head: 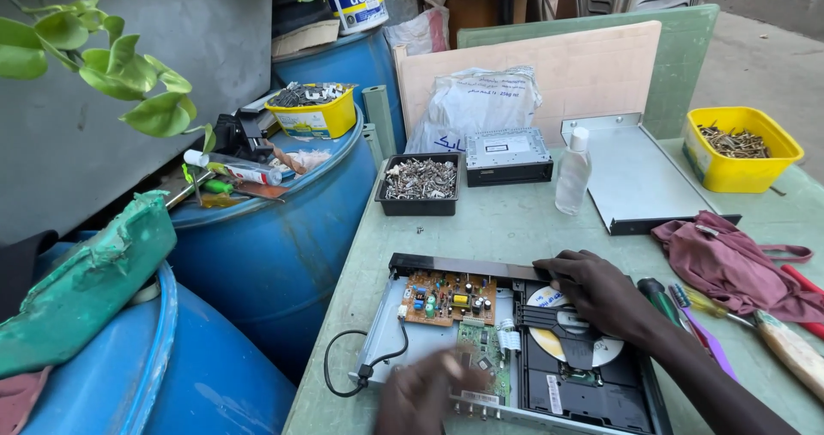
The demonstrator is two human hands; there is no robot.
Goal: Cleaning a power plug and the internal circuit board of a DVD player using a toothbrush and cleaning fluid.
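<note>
While the opened disc player (pixel 515 349) sits mid-table, left hand (pixel 421 394) is blurred over its near edge by the green board, grip unreadable. Right hand (pixel 601 293) presses flat, fingers together, on the disc tray. Teardown stage; next needs steady bracing.

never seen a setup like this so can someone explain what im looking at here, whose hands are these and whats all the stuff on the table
One picture, taken by a camera on a person's head, looking down at their own bare hands. No machine is at work. On the green table lies an opened disc player, cover off, showing a brown circuit board and a disc. The right hand rests on the player's back edge, over the disc. The left hand is blurred at the front edge; I cannot tell whether it holds anything. Further back stand a black tray of screws, a clear bottle and a yellow tub.
</note>
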